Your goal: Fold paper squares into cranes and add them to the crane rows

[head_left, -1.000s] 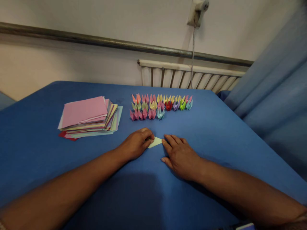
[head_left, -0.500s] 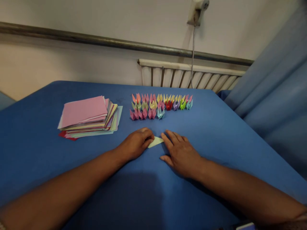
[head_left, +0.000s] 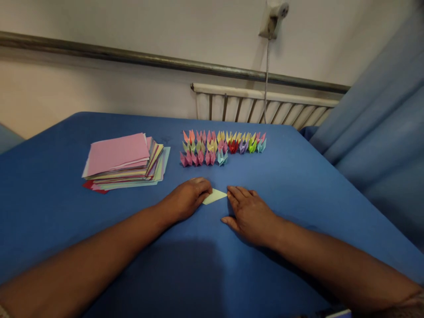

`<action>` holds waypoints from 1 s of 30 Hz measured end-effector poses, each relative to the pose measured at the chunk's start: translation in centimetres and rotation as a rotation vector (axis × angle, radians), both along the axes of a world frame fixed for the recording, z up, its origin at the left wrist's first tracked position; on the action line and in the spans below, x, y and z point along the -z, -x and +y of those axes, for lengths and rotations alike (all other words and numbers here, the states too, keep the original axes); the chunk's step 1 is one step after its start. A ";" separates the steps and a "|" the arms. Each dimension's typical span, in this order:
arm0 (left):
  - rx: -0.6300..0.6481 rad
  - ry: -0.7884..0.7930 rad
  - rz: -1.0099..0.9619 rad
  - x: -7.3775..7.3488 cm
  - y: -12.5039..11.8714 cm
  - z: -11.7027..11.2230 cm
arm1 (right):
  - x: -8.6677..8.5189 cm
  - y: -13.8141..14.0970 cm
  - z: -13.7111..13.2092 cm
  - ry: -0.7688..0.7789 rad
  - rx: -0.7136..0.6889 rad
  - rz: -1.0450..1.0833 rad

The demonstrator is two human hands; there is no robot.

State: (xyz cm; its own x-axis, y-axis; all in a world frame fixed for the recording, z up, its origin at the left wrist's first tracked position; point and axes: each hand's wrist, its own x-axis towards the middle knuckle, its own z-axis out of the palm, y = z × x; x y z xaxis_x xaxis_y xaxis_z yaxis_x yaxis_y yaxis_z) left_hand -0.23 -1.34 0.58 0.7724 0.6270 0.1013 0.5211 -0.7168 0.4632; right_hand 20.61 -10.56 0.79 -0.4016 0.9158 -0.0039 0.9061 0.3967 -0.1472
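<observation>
A small pale yellow-green folded paper (head_left: pixel 214 196) lies flat on the blue table (head_left: pixel 298 185) between my two hands. My left hand (head_left: pixel 187 198) rests on its left end, fingers curled and pressed down on the paper. My right hand (head_left: pixel 250 214) lies flat beside the paper's right tip, fingers stretched out, fingertips touching it.
A stack of coloured paper sheets (head_left: pixel 124 161), pink on top, lies at the left. Several small folded paper pieces (head_left: pixel 221 146) stand in rows farther back. A radiator (head_left: pixel 261 106) and a blue curtain (head_left: pixel 380 115) border the table's far and right sides.
My right hand's fingertips slid a little along the paper's right tip and back. The left hand and the paper stay nearly still.
</observation>
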 end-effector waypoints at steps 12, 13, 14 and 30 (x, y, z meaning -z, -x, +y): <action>0.009 -0.012 -0.067 0.8 0.3 0.1 | 0.6 4.3 3.5 -0.054 0.079 0.427; -0.002 -0.008 -0.077 0.9 0.5 0.0 | 0.8 4.5 3.9 -0.035 0.074 0.394; -0.012 -0.003 -0.082 0.9 0.7 -0.1 | 1.1 4.5 4.2 -0.022 0.062 0.382; 0.153 -0.187 0.095 -0.8 2.8 -1.1 | 1.2 1.9 4.5 0.053 -0.170 0.421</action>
